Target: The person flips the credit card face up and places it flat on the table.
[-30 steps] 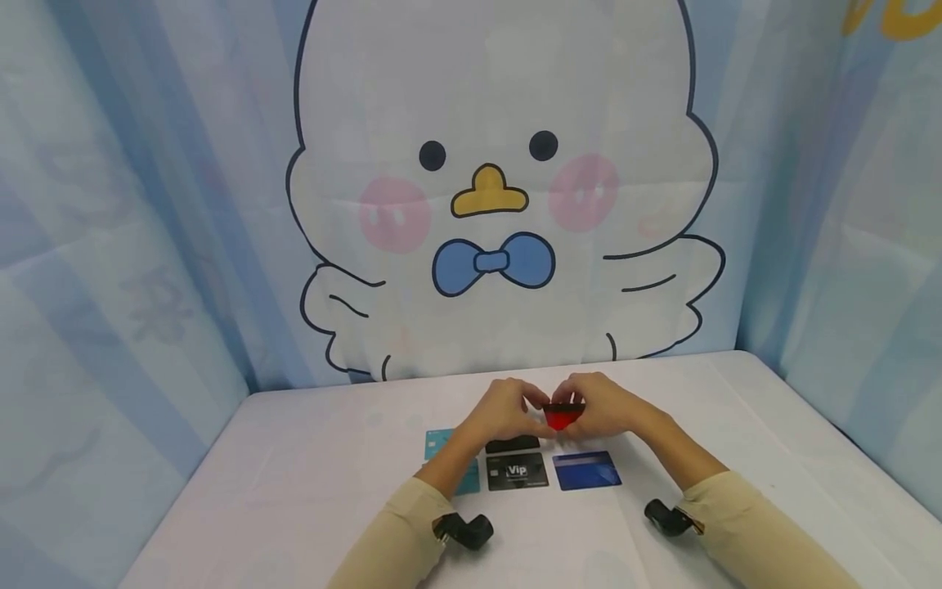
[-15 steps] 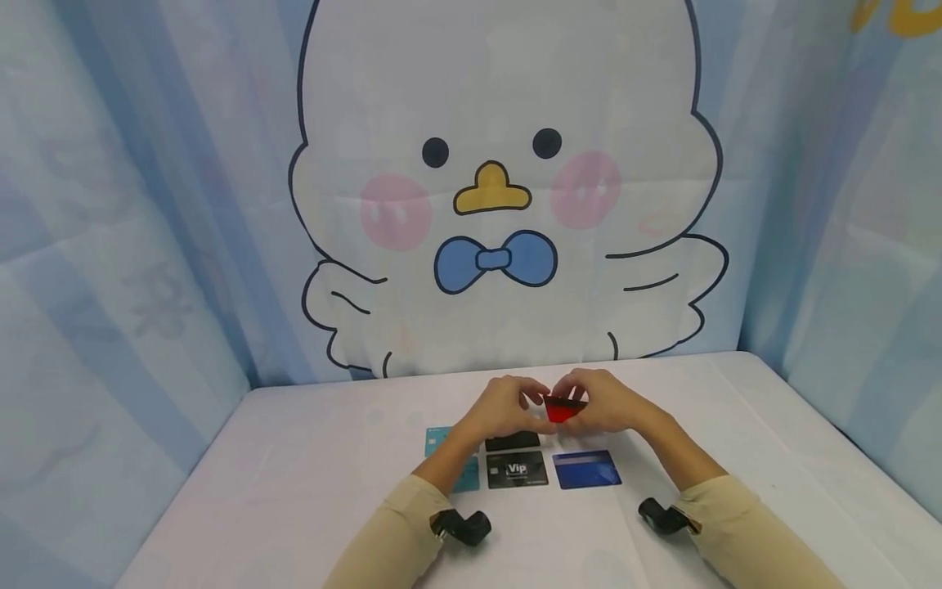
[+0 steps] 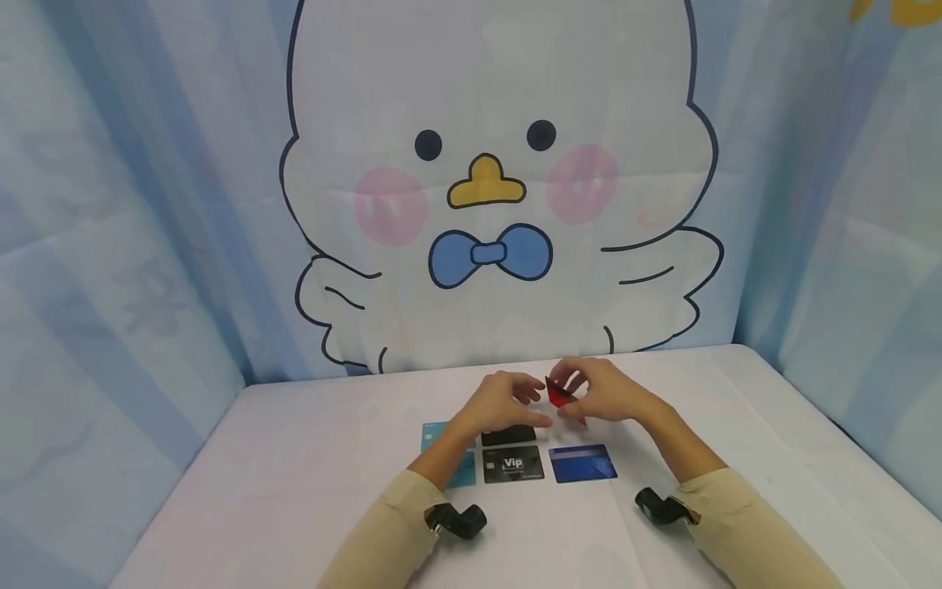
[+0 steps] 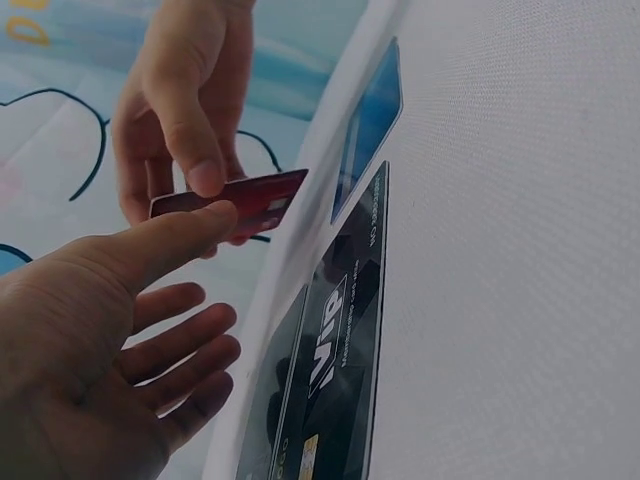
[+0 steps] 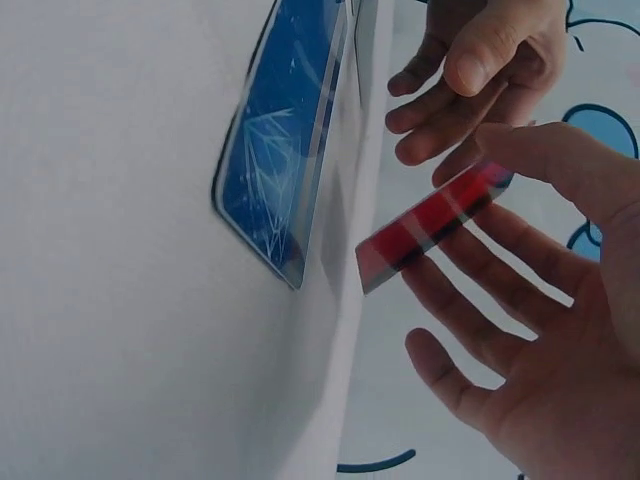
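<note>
A red bank card [image 3: 557, 395] is held tilted above the far part of the table, pinched between the thumb and fingers of my right hand [image 3: 605, 389]. In the right wrist view, the red card's [image 5: 430, 222] striped side shows, with my fingers behind it. My left hand [image 3: 500, 402] hovers just to the left, fingers loosely bent and apart. Its thumb overlaps the card in the left wrist view, while in the head view a gap shows between them. Below the hands lie a black Vip card [image 3: 513, 465] and a blue card [image 3: 583, 464].
Another black card [image 3: 509, 436] lies behind the Vip card, partly hidden by my left hand. Two teal cards [image 3: 462, 472] sit to the left, partly covered by my left forearm. A printed curtain [image 3: 486, 311] hangs behind the white table [image 3: 294, 491].
Both hands held the red card close together before. Now my left fingers have come off it, and my right hand has lifted and turned the card, one end tipping up.
</note>
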`<action>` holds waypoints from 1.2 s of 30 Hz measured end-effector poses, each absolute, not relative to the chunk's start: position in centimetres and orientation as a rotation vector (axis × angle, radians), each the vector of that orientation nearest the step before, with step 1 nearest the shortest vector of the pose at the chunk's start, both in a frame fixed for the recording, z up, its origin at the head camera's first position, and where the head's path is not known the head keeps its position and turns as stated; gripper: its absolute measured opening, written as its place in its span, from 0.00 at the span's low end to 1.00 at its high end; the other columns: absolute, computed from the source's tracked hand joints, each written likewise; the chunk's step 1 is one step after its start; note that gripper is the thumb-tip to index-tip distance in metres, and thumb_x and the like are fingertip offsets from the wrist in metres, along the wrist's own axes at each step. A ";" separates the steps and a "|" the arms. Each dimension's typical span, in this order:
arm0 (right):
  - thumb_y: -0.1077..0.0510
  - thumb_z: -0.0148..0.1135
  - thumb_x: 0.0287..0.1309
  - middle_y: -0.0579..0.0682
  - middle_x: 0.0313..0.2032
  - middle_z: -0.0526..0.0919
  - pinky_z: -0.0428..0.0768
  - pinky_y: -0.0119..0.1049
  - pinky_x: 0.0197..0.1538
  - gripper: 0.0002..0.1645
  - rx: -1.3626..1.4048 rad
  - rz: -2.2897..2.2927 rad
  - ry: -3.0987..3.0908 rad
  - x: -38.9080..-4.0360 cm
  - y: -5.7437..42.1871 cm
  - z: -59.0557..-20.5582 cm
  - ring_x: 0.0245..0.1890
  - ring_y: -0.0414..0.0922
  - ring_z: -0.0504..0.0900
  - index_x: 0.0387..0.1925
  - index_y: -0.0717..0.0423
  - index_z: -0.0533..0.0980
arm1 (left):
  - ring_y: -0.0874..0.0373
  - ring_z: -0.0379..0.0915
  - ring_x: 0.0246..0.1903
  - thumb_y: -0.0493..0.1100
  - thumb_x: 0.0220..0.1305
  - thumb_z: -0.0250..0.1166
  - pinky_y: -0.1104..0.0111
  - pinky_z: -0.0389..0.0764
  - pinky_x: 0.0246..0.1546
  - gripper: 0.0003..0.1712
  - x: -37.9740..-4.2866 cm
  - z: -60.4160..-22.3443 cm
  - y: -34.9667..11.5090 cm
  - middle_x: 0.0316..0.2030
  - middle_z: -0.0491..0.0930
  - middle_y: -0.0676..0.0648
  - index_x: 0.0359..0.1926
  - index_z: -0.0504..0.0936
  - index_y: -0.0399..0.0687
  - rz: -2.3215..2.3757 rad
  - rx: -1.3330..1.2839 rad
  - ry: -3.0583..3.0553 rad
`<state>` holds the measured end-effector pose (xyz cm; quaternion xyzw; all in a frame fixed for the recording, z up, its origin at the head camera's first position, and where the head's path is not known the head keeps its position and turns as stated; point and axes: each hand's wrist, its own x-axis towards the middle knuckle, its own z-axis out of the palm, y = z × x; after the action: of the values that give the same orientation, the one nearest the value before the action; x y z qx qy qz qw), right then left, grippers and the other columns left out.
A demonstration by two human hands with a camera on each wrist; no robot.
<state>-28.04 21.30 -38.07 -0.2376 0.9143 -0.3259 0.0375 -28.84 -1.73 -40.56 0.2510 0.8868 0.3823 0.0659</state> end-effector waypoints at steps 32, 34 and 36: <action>0.57 0.75 0.60 0.57 0.53 0.87 0.85 0.53 0.56 0.31 -0.856 -1.318 2.665 -28.5 22.3 -38.0 0.56 0.57 0.85 0.62 0.54 0.72 | 0.54 0.84 0.50 0.50 0.58 0.79 0.61 0.87 0.50 0.32 -29.2 -40.4 -1.9 0.50 0.87 0.47 0.63 0.83 0.50 1.326 0.737 2.505; 0.57 0.75 0.61 0.58 0.53 0.88 0.85 0.53 0.57 0.31 -0.838 -1.325 2.671 -28.5 22.4 -37.9 0.56 0.57 0.85 0.62 0.55 0.72 | 0.54 0.84 0.50 0.50 0.58 0.79 0.61 0.87 0.50 0.32 -29.1 -40.4 -1.9 0.50 0.87 0.46 0.63 0.83 0.50 1.330 0.735 2.504; 0.56 0.75 0.61 0.58 0.53 0.88 0.84 0.54 0.57 0.31 -0.820 -1.330 2.676 -28.4 22.4 -37.8 0.57 0.57 0.85 0.62 0.56 0.72 | 0.53 0.84 0.50 0.49 0.58 0.80 0.61 0.87 0.50 0.32 -29.1 -40.3 -1.9 0.50 0.87 0.46 0.63 0.82 0.50 1.337 0.733 2.502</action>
<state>-28.39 22.39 -37.84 -0.2646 0.8634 -0.4291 0.0213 -29.11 -1.90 -40.29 0.2488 0.8492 0.4537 0.1057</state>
